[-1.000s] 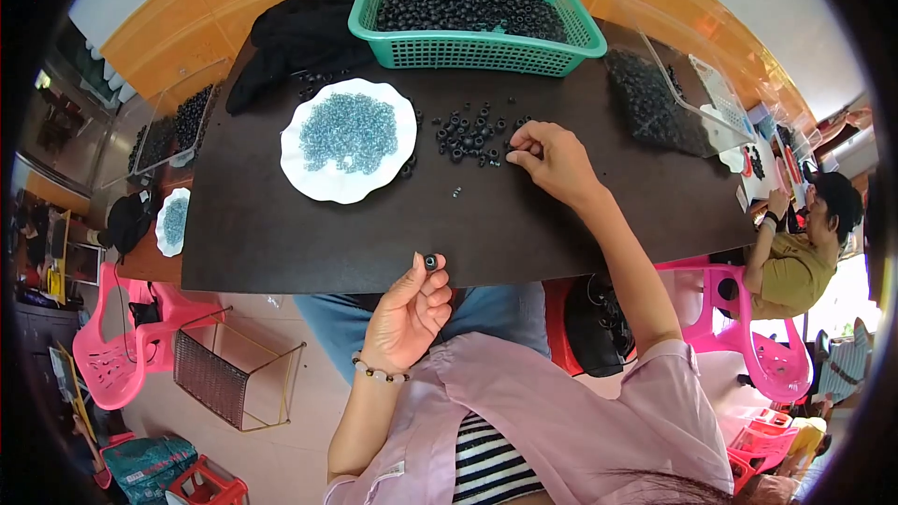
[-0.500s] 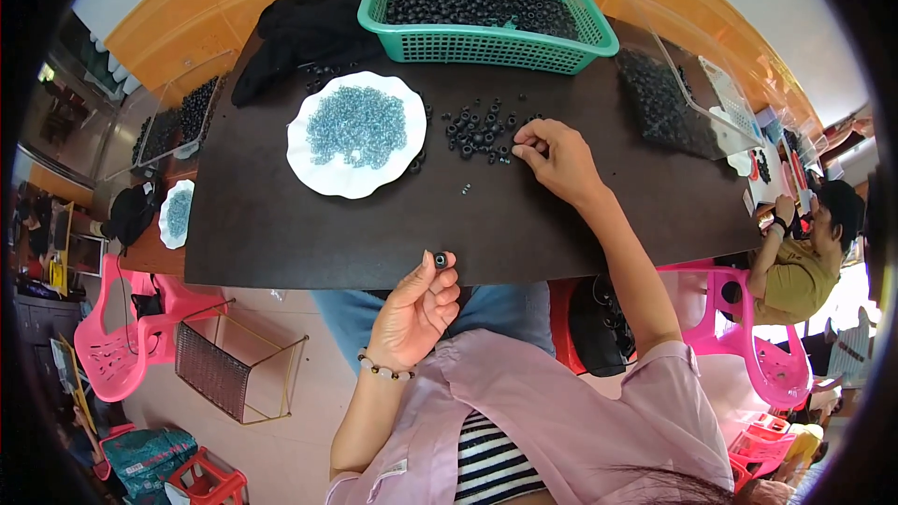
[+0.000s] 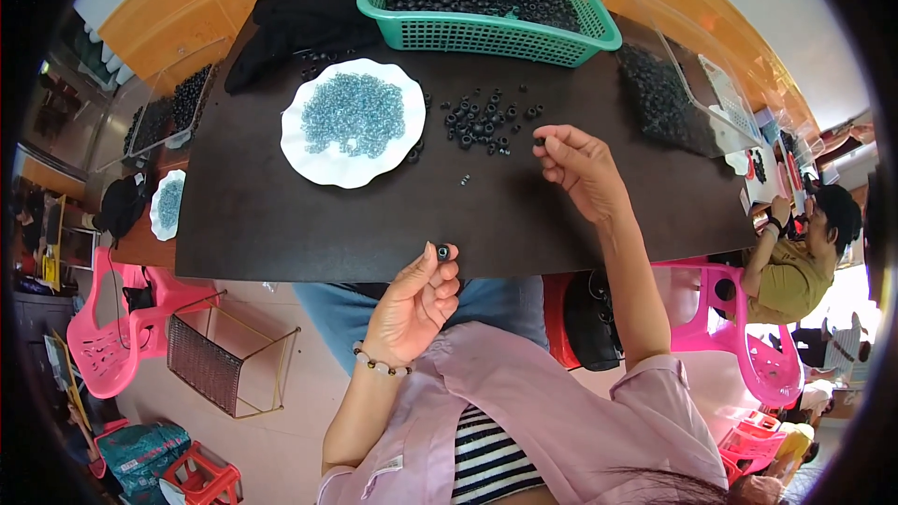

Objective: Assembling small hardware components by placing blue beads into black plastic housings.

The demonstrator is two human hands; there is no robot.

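Between the thumb and fingers of my left hand (image 3: 416,295) is a black bead (image 3: 443,252), its hole facing up, over the table's near edge. My right hand (image 3: 585,168) pinches another small black bead (image 3: 540,141) above the table. Just left of it lies a loose pile of black beads (image 3: 482,122). A few tiny clear-blue beads (image 3: 465,180) sit nearer to me. On the left, a white scalloped plate (image 3: 297,142) carries many clear-blue beads (image 3: 355,112).
A green basket (image 3: 486,39) full of black beads stands at the back of the dark table (image 3: 309,234). Black cloth (image 3: 299,19) lies at the back left. A clear bin (image 3: 669,93) of black beads is at right. Beyond it sits another person (image 3: 795,262).
My right hand has drawn back from the pile, toward me and to the right, with a black bead in its fingertips. The left hand stays nearly still.
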